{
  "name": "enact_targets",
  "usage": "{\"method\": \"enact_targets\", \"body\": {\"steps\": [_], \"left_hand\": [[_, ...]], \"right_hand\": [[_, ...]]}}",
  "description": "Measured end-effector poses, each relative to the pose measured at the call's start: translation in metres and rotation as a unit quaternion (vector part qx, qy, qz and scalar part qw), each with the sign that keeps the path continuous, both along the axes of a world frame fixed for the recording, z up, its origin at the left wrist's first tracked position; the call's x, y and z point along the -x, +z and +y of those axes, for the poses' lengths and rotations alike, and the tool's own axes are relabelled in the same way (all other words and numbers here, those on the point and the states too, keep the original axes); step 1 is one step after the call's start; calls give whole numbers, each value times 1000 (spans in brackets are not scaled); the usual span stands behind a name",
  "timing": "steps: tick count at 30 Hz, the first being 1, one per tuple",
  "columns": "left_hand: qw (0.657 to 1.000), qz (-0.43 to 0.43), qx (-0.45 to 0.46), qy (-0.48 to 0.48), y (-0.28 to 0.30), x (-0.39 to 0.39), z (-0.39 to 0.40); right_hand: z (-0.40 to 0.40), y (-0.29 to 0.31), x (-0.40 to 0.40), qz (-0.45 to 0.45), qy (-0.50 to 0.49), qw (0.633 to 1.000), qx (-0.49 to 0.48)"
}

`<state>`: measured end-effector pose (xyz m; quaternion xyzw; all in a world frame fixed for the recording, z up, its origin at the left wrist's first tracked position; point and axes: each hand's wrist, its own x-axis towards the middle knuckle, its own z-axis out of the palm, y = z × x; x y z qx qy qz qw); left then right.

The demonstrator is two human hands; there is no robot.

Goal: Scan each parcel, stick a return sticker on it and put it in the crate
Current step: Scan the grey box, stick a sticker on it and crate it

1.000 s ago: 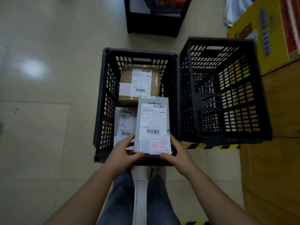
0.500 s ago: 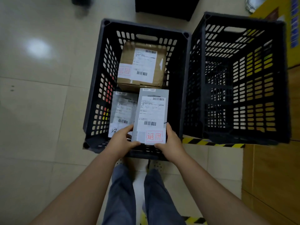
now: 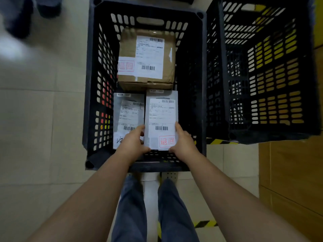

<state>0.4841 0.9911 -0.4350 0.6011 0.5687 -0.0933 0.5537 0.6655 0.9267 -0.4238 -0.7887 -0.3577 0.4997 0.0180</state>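
Both hands hold a grey mailer parcel (image 3: 161, 119) by its near end inside a black slatted crate (image 3: 90, 84) on a tiled floor.

The left hand (image 3: 132, 143) grips the parcel's left edge and the right hand (image 3: 183, 142) its right edge, thumbs lying on top, on either side of a red-printed return sticker (image 3: 167, 141) at the near corner of its white shipping label. The parcel sits in the crate's near right part, beside a second grey mailer (image 3: 128, 116) at near left; a brown cardboard box (image 3: 146, 58) bearing its own label and red return sticker fills the far end. A second black crate (image 3: 262, 67) stands just right of the first, with nothing visible inside it.
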Motion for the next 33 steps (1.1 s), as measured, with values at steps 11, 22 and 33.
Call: {"method": "enact_targets", "body": {"steps": [11,22,33], "left_hand": [[995,50,-5,-84,-45,-18,13],[999,15,44,-15,-64,-17,16],[994,8,-77,-74,39,14,15]], "right_hand": [[3,-54,1,-44,-33,998,9],[11,-85,-2,-55,-42,996,52],[8,25,10,-42,24,999,-9]]}}
